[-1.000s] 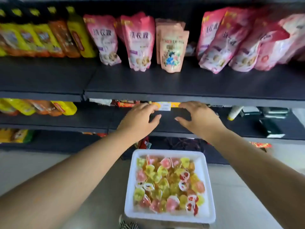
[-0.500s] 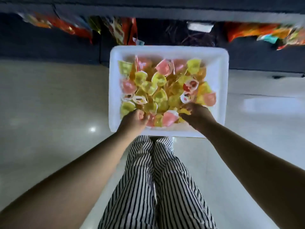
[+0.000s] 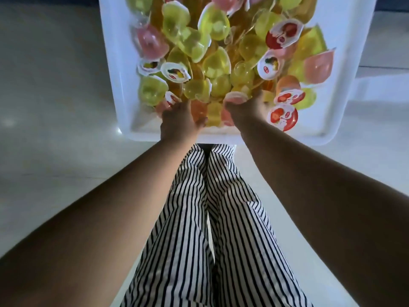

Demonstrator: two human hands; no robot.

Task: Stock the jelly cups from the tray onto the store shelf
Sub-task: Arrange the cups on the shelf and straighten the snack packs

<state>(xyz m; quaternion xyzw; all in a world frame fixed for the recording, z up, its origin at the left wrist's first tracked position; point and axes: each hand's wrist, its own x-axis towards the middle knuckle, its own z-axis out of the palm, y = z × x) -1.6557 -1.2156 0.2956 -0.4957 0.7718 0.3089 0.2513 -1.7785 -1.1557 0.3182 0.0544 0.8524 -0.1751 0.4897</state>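
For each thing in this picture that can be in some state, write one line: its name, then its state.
tray: loaded, a heap of cups inside.
jelly cups: sealed, piled loosely, some lid up, some on their sides.
left hand: in the near edge of the pile, fingers curled among cups.
right hand: in the pile beside it, fingers buried among cups, grip unclear.

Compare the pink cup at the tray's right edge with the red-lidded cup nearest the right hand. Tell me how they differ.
The pink cup shows its translucent body, so the jelly colour is visible; the red-lidded cup faces up with its printed foil lid showing, hiding the jelly. The pink cup lies farther from the person; the red-lidded one sits at the near end, beside the right hand. Both lie loose in the white tray, untouched.
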